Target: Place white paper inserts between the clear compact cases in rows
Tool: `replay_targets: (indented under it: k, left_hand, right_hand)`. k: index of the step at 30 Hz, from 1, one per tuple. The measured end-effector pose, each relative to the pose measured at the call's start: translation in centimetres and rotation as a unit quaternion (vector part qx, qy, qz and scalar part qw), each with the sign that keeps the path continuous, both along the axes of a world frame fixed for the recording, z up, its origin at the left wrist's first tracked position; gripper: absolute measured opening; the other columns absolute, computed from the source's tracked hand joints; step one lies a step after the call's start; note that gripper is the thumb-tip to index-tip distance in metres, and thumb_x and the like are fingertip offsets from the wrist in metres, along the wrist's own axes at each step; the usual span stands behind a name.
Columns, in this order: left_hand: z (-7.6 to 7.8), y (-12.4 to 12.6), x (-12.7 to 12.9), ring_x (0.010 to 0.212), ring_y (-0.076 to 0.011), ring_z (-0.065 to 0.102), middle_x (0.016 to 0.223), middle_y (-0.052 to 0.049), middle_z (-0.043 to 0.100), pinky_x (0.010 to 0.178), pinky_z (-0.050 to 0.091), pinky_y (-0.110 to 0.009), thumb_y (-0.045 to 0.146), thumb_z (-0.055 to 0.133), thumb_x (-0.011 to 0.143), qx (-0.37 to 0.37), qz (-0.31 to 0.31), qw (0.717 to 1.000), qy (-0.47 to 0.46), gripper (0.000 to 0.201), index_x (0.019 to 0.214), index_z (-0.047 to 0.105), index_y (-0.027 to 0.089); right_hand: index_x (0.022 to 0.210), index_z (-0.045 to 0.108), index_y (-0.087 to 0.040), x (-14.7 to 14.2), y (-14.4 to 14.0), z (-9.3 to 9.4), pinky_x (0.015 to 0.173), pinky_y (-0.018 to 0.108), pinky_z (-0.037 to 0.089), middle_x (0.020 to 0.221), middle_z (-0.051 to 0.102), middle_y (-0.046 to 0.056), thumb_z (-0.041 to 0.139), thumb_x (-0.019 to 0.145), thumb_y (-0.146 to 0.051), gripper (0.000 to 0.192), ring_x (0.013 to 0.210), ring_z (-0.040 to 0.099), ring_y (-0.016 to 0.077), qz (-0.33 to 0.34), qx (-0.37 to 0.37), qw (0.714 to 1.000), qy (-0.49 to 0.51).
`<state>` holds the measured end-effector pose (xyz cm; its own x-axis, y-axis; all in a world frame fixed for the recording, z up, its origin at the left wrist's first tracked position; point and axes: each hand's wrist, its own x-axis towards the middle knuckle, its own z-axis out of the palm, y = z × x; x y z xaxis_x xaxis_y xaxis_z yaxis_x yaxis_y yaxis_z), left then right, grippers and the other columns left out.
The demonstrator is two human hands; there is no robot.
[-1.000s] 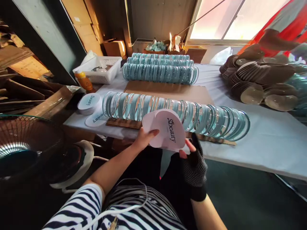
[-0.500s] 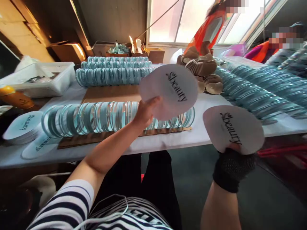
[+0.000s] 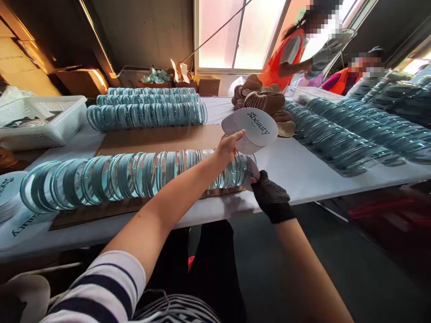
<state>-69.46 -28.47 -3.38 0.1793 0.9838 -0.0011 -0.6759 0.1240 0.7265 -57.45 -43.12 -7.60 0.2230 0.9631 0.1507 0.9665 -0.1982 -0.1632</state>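
Head view: your left hand (image 3: pixel 229 146), bare, its grip closed about the near-left edge of a fanned stack of white cards (image 3: pixel 260 126), top card lettered "beauty", held above the bench (image 3: pixel 313 168). Your right hand (image 3: pixel 272 192), in a black glove with bare fingertips, its grip pinched on one single card (image 3: pixel 252 169), at the right end of the front row of round glass pieces (image 3: pixel 117 179); whether card and glass touch cannot be told. Beneath that row, brown cardboard (image 3: pixel 161 138); behind it, further glass rows (image 3: pixel 148 115). Left side: more printed cards (image 3: pixel 10 197) and a white basket (image 3: pixel 65 128). Right side: a pile of brown pads (image 3: pixel 266 101), slanting glass rows (image 3: pixel 343 130), and a co-worker in an orange vest (image 3: pixel 289 54).
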Motion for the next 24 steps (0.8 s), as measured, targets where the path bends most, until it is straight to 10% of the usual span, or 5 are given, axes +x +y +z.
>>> replay_targets:
  k: [7,14,19,24]
  left_hand:
    - [-0.1,-0.1,0.0,0.114,-0.0268,0.064,0.107,-0.012,0.072,0.109,0.044,-0.047,0.008,0.062,0.084,-0.009,0.002,1.000,-0.006,0.025,0.108,0.068,0.010]
    - [0.0,-0.6,-0.1,0.113,-0.0252,0.065,0.112,-0.013,0.072,0.106,0.047,-0.044,0.006,0.062,0.083,-0.010,0.012,1.000,-0.016,0.029,0.111,0.067,0.009]
    - [-0.6,-0.1,0.5,0.105,-0.0235,0.068,0.100,-0.009,0.074,0.101,0.049,-0.041,0.008,0.064,0.081,0.017,0.030,0.999,0.004,0.024,0.103,0.070,0.010]
    - [-0.5,-0.4,0.5,0.098,-0.0222,0.068,0.092,-0.005,0.075,0.100,0.048,-0.040,0.009,0.068,0.076,0.032,0.063,0.997,0.024,0.014,0.090,0.072,0.013]
  right_hand:
    - [0.100,0.059,-0.018,-0.7,2.1,-1.2,0.057,0.024,0.020,0.086,0.069,0.006,0.045,0.096,-0.032,0.021,0.061,0.052,0.0123,-0.028,0.108,0.992,0.058]
    - [0.101,0.066,-0.017,-1.0,3.5,-2.2,0.053,0.024,0.026,0.076,0.068,0.007,0.045,0.094,-0.030,0.025,0.057,0.053,0.0126,0.004,0.053,0.988,0.146]
    - [0.119,0.063,-0.013,0.2,2.0,-2.0,0.048,0.025,0.037,0.051,0.053,-0.002,0.039,0.092,-0.039,0.045,0.042,0.047,0.0123,0.101,-0.075,0.886,0.447]
    - [0.130,0.053,-0.004,2.2,3.5,0.8,0.064,0.029,0.051,0.096,0.069,0.019,0.036,0.092,-0.040,0.055,0.071,0.065,0.0178,-0.018,0.220,0.898,0.382]
